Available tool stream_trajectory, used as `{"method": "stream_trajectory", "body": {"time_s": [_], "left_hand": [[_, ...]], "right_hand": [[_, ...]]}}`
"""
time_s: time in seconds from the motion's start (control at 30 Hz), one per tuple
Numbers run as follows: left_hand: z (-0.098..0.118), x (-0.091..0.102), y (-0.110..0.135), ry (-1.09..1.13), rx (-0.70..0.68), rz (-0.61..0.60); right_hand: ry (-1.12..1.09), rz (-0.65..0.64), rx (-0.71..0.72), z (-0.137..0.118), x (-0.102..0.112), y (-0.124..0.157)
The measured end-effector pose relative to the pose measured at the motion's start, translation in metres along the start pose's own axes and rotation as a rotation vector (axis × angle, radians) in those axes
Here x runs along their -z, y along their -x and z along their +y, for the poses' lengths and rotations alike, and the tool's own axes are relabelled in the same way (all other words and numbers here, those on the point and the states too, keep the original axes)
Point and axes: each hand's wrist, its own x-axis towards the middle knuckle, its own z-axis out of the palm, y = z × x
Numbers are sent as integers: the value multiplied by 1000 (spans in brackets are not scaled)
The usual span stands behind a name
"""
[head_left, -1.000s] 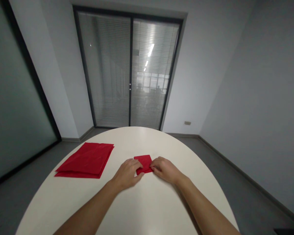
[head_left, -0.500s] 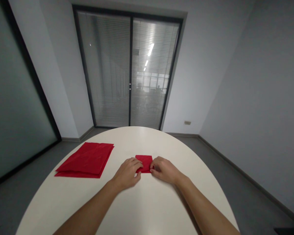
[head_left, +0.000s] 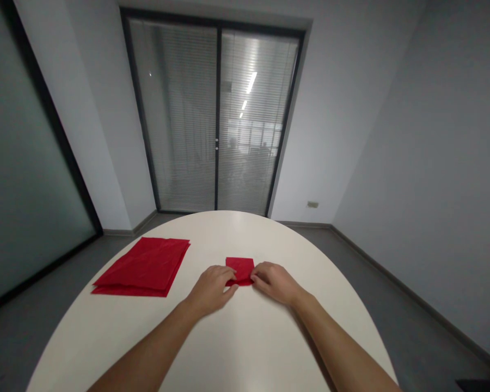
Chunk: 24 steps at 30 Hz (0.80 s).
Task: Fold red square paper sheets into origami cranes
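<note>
A small folded red sheet (head_left: pixel 240 265), thin like tissue paper or cloth, lies on the round white table (head_left: pixel 237 348) in front of me. Its near edge is lifted slightly and curls between my hands. My left hand (head_left: pixel 215 287) pinches the near left corner, with the thumb in front and the fingers over the top. At the near right corner, my right hand (head_left: pixel 275 282) grips the sheet between thumb and fingers. The fingertips partly cover both corners.
A stack of larger red sheets (head_left: pixel 142 267) lies flat at the table's left side, near its edge. Beyond the table stand a glazed partition with blinds (head_left: pixel 179 120) and a white wall with a socket (head_left: pixel 312 204).
The near edge of the small red sheet has risen and shifted slightly away from me. My fingers have closed in a little at both corners. The stack is unmoved.
</note>
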Motion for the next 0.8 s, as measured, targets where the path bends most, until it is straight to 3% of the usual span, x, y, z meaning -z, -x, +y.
{"method": "stream_trajectory", "body": {"time_s": [0.2, 0.8], "left_hand": [[0, 0, -2, 19, 42, -13], [-3, -2, -3, 27, 69, -31]], "right_hand": [[-23, 12, -1, -6, 0, 0], [-297, 5, 2, 11, -5, 3]]}}
